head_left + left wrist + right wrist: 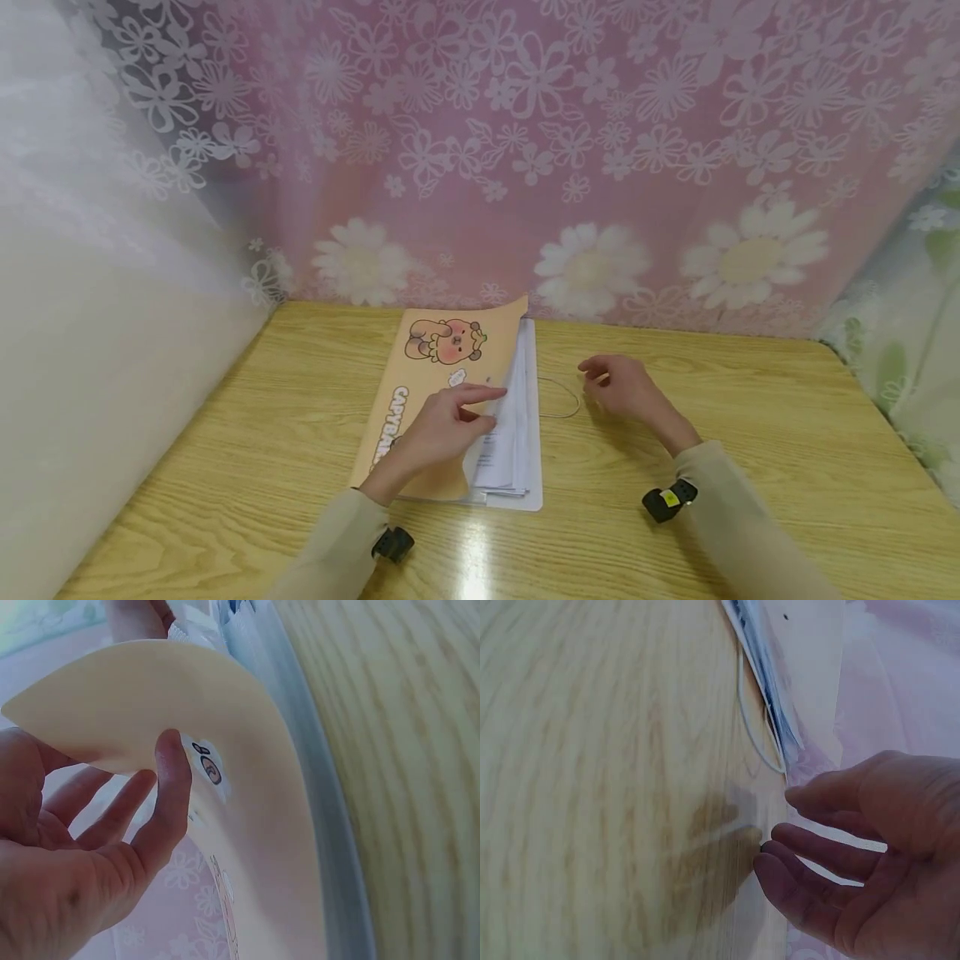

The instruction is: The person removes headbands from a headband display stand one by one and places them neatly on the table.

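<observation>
A peach folder (450, 333) with a cartoon capybara on its cover lies on the table, a sheaf of papers (516, 417) inside it. Its cover is lifted and bowed along the right edge. My left hand (442, 425) lies over the cover, fingers fairly straight; in the left wrist view, one fingertip touches the printed face near a small logo. A thin elastic loop (576, 400) sticks out from the folder's right side. Just right of that loop hovers my right hand (622, 387), fingers loosely bent and nothing between them.
The wood-grain table (750, 400) extends on both sides of the folder. A pink flowered curtain (480, 167) hangs along the back edge, with pale sheets at left and right. Each wrist wears a black device (667, 500).
</observation>
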The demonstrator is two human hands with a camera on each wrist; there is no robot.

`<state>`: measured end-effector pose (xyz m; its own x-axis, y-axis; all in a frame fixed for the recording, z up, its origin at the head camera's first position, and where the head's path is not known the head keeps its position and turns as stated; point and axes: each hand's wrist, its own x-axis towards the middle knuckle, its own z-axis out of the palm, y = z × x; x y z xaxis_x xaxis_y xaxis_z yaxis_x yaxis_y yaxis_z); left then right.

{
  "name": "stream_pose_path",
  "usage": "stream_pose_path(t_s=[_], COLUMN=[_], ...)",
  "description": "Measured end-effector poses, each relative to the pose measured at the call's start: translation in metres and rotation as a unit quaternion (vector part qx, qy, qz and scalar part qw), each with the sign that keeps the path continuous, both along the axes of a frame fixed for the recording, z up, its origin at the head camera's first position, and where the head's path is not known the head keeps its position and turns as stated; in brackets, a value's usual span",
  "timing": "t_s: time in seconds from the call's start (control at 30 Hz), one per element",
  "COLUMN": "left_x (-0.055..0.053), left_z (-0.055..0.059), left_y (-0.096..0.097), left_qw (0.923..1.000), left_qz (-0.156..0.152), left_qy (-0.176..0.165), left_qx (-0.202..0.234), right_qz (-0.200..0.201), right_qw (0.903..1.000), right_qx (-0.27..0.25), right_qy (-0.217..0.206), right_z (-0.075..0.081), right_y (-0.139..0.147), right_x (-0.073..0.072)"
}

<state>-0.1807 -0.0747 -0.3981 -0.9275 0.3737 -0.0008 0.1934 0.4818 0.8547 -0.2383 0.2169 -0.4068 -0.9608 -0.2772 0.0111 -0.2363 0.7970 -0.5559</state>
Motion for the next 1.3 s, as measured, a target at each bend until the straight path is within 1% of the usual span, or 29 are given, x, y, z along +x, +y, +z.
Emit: stream_pose_path(t_s=[0.13, 0.3, 0.43, 0.5, 0.53, 0.6, 0.67, 0.7, 0.77, 0.83, 0.87, 0.93, 0.97, 1.07, 1.17, 1.23, 1.3], left_x=[-0.001, 0.0, 0.001, 0.002, 0.002, 0.003, 0.005, 0.006, 0.009, 0.011, 0.012, 0.013, 0.013, 0.013, 0.012, 0.01, 0.009], left_z=[-0.004, -0.006, -0.004, -0.004, -0.003, -0.002, 0.0, 0.002, 0.005, 0.005, 0.005, 0.003, 0.002, -0.001, -0.003, -0.004, -0.004], left_y=[0.006, 0.011, 0.015, 0.015, 0.015, 0.013, 0.011, 0.009, 0.007, 0.006, 0.005, 0.005, 0.005, 0.006, 0.006, 0.006, 0.006], left_qw=[0.9996, 0.9982, 0.9954, 0.9928, 0.9915, 0.9877, 0.982, 0.9778, 0.9654, 0.9525, 0.9465, 0.9378, 0.9353, 0.9309, 0.9303, 0.9285, 0.9287], left_qz=[-0.016, -0.037, -0.063, -0.078, -0.084, -0.088, -0.075, -0.066, -0.043, -0.02, -0.011, 0.005, 0.011, 0.023, 0.03, 0.032, 0.029], left_qy=[0.006, 0.012, -0.003, -0.008, -0.007, 0.001, 0.013, 0.021, 0.037, 0.046, 0.049, 0.049, 0.047, 0.039, 0.031, 0.026, 0.019], left_qx=[-0.022, -0.046, -0.071, -0.09, -0.099, -0.13, -0.173, -0.198, -0.255, -0.301, -0.319, -0.344, -0.351, -0.362, -0.364, -0.369, -0.369], right_qz=[0.028, 0.05, 0.058, 0.058, 0.06, 0.065, 0.065, 0.064, 0.062, 0.059, 0.058, 0.058, 0.059, 0.06, 0.062, 0.061, 0.063], right_qw=[0.9991, 0.9957, 0.9945, 0.9953, 0.9955, 0.9959, 0.9962, 0.9964, 0.997, 0.9976, 0.9978, 0.9978, 0.9975, 0.9966, 0.9954, 0.9946, 0.9938], right_qx=[0.031, 0.069, 0.07, 0.058, 0.051, 0.041, 0.037, 0.034, 0.026, 0.012, 0.0, -0.022, -0.032, -0.054, -0.07, -0.08, -0.088], right_qy=[0.005, 0.036, 0.052, 0.052, 0.051, 0.048, 0.044, 0.043, 0.039, 0.035, 0.032, 0.024, 0.021, 0.017, 0.021, 0.022, 0.024], right_z=[-0.004, -0.006, -0.005, -0.005, -0.005, -0.006, -0.007, -0.007, -0.006, -0.006, -0.005, -0.004, -0.004, -0.005, -0.005, -0.006, -0.006], right_y=[0.0, -0.006, -0.007, -0.007, -0.006, -0.006, -0.006, -0.006, -0.007, -0.009, -0.01, -0.013, -0.014, -0.019, -0.025, -0.029, -0.033], right_x=[-0.002, -0.002, -0.001, 0.0, 0.001, 0.001, 0.001, 0.001, 0.002, 0.003, 0.003, 0.004, 0.004, 0.004, 0.003, 0.003, 0.002])
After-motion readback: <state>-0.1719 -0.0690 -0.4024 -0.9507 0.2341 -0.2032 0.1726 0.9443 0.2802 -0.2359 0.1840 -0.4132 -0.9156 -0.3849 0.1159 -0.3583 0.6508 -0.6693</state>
